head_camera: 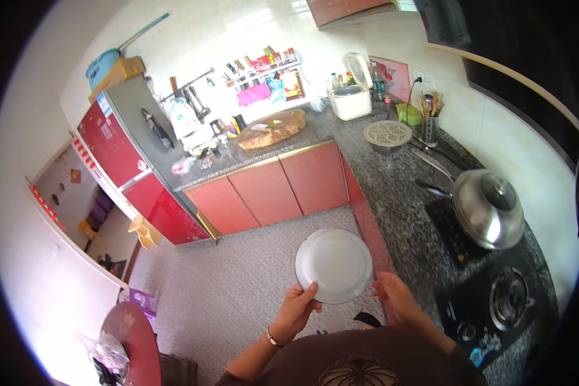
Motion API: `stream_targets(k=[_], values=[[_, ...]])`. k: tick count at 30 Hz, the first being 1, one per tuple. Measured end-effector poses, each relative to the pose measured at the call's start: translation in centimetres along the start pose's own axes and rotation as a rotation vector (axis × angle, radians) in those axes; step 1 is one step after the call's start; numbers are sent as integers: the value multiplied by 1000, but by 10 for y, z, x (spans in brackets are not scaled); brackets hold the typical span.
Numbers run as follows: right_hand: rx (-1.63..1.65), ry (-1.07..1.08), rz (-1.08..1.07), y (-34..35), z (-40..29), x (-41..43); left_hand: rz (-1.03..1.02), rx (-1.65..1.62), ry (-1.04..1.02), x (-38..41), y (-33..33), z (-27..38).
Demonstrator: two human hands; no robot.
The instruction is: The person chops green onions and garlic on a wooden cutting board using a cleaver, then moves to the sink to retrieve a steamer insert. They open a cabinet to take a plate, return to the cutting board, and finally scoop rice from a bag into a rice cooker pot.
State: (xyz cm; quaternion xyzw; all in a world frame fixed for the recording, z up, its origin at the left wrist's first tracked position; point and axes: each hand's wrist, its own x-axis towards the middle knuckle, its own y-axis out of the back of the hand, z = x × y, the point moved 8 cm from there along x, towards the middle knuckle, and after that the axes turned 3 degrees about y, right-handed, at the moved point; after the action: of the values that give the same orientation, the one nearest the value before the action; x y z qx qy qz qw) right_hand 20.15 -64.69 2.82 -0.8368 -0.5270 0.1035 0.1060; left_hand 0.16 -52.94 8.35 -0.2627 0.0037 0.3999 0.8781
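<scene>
A round white plate [335, 264] with a thin dark rim is held out over the floor, its inner face turned up toward me. My left hand [296, 309] grips its lower left edge, thumb on top and fingers underneath. Just off the plate's lower right edge is my right hand [396, 295], fingers loosely bent and nothing visible in them. To the right, a steel wok with a domed lid [489, 210] sits on a black cooktop, and a gas burner [510, 298] lies nearer to me.
Granite counter [391, 207] runs along my right side and across the back. On it stand a perforated-lid pot [387, 135], an open rice cooker [351, 102], a utensil holder [429, 129] and a thick wooden chopping block [272, 129]. A red refrigerator [166, 207] and red round table [137, 342] are leftward.
</scene>
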Motion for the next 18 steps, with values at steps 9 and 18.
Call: stream_targets(k=[9, 18], values=[[-47, 2, -72, -19, -19, 178, 81, 75, 113, 132, 28, 43], [-37, -70, -140, -73, 18, 345, 132, -113, -28, 281, 149, 93]])
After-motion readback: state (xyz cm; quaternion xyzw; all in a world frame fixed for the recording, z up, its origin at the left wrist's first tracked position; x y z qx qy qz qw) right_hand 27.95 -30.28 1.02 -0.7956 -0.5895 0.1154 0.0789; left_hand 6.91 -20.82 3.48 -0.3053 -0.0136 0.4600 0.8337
